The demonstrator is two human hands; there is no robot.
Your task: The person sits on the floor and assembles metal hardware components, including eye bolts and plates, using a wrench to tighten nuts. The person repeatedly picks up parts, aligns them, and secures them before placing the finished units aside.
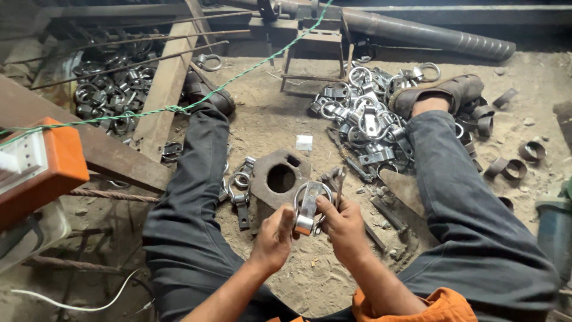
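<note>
Two bare hands, left hand (pixel 273 237) and right hand (pixel 344 225), share one shiny steel ring clamp (pixel 308 206). One rusty flat steel block with a round hole (pixel 280 179) lies on the floor. Two heaps of steel ring clamps (pixel 363 107) (pixel 110 83) lie there, too tangled to count. Perhaps four loose dark ring pieces (pixel 512 167) lie apart.

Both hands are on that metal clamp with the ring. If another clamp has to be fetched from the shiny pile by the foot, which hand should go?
Probably the right hand: the pile of clamps lies on its side, beside the right leg. The left hand grips the held clamp at its lower end and could likely keep it.
</note>
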